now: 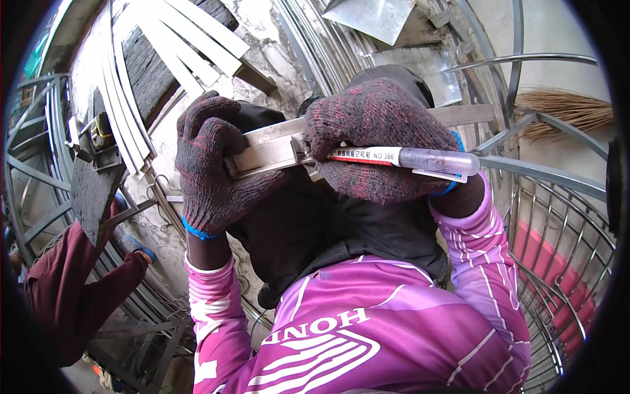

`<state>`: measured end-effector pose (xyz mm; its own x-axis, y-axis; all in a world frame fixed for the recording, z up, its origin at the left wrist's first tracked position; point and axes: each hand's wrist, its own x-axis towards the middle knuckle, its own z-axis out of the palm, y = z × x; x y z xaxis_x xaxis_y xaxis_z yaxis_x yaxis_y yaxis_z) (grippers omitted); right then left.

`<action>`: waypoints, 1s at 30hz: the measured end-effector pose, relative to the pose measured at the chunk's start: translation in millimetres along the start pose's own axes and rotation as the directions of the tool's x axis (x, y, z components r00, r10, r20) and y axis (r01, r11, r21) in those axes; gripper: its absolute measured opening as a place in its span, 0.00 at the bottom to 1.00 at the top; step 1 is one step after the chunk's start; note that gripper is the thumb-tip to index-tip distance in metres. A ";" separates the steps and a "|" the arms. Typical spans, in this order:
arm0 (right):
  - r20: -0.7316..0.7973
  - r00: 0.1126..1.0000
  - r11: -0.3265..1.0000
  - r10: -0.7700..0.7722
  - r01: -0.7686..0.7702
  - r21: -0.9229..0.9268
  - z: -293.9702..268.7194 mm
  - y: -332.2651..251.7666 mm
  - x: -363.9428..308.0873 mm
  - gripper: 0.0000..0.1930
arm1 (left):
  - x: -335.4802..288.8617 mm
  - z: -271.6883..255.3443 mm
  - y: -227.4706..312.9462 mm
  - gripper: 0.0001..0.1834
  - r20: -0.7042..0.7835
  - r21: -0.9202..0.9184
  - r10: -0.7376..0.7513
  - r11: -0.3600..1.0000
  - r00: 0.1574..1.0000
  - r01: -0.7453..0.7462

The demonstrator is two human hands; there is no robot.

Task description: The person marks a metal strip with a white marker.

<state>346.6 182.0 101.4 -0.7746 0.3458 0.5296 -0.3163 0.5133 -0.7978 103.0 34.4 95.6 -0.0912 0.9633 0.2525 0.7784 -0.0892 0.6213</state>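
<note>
My left hand (213, 157), in a dark grey and red knitted glove, is closed around the left end of a flat metal bar (462, 115) and a short squared metal piece (266, 156) held along its near side. The bar runs across above my lap and shows again past my right hand. My right hand (377, 134), gloved alike, grips a marker pen (436, 160) with a white and red barrel and a silvery, clipped rear end. The pen points left toward the metal pieces. My fingers hide its tip, so I cannot tell whether it touches them.
Pale flat metal strips (187, 49) and a dark board lie on the floor ahead. Curved metal tubing (538, 174) and a wire basket (558, 262) stand at right, near a straw broom (564, 111). Another person's leg (98, 295) is at left, beside metal frames.
</note>
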 end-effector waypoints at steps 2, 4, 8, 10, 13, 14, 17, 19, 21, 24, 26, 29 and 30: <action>-0.058 0.997 0.998 -0.057 0.058 0.022 8.8 10.6 -8.4 0.16 | 2.6 -0.9 2.6 0.31 0.009 -0.001 -0.001 1.000 1.000 0.001; -0.116 0.987 0.991 -0.114 0.121 0.049 8.2 7.4 -4.9 0.16 | 0.5 -1.5 1.1 0.31 0.017 0.005 -0.009 1.000 1.000 0.009; 0.106 0.994 0.965 0.023 0.005 -0.263 0.1 -5.1 -1.4 0.15 | -1.2 -0.5 -1.2 0.33 0.027 0.002 0.013 1.000 1.000 -0.013; 0.045 0.998 0.965 -0.049 0.059 -0.256 1.5 2.0 -7.7 0.16 | 0.8 -1.0 0.2 0.33 0.026 -0.009 0.016 1.000 1.000 -0.016; 0.020 0.983 0.949 0.183 -0.182 0.259 -17.1 -2.8 -2.2 0.18 | 2.8 -1.7 -0.8 0.33 0.023 0.017 0.065 0.998 0.998 -0.065; -0.061 0.993 0.981 0.104 -0.092 0.173 -23.2 0.9 -9.4 0.17 | 3.9 -0.5 -2.1 0.33 0.011 0.005 0.071 0.997 0.997 -0.071; -0.332 0.878 0.938 0.345 -0.313 0.149 -30.2 -29.3 -27.9 0.15 | 5.1 -2.1 -3.7 0.31 0.007 -0.035 0.097 0.995 0.995 -0.097; -0.429 0.811 0.878 0.398 -0.472 -0.079 -46.3 -25.0 -53.2 0.15 | 3.4 -2.3 -6.1 0.28 0.016 -0.071 0.126 0.990 0.992 -0.125; -0.409 0.847 0.647 0.339 -0.525 -0.553 -64.1 -26.5 -63.7 0.13 | -3.3 3.4 -11.6 0.24 -0.075 -0.266 0.015 0.963 0.997 -0.034; -0.410 0.843 0.415 0.349 -0.531 -0.739 -70.3 -26.4 -88.5 0.13 | -9.8 10.5 -9.1 0.26 -0.106 -0.343 -0.058 0.939 0.993 0.019; -0.433 0.861 0.449 0.268 -0.509 -0.735 -73.8 -25.5 -94.9 0.11 | -9.2 10.2 -9.0 0.28 -0.090 -0.287 -0.034 0.958 0.995 0.007; -0.507 0.834 0.428 0.219 -0.549 -0.718 -104.0 -16.4 -113.7 0.08 | -6.3 19.2 -16.0 0.30 -0.080 -0.251 -0.024 0.968 0.997 0.003; -0.552 0.810 0.435 0.200 -0.578 -0.690 -114.1 -12.6 -119.0 0.07 | -5.7 22.6 -18.7 0.31 -0.083 -0.267 -0.045 0.964 0.996 0.022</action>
<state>505.2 223.9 81.2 -0.3881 0.8162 0.4280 0.6881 0.5656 -0.4545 103.0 36.3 65.8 -0.1775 0.9421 0.2845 0.5826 -0.1324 0.8019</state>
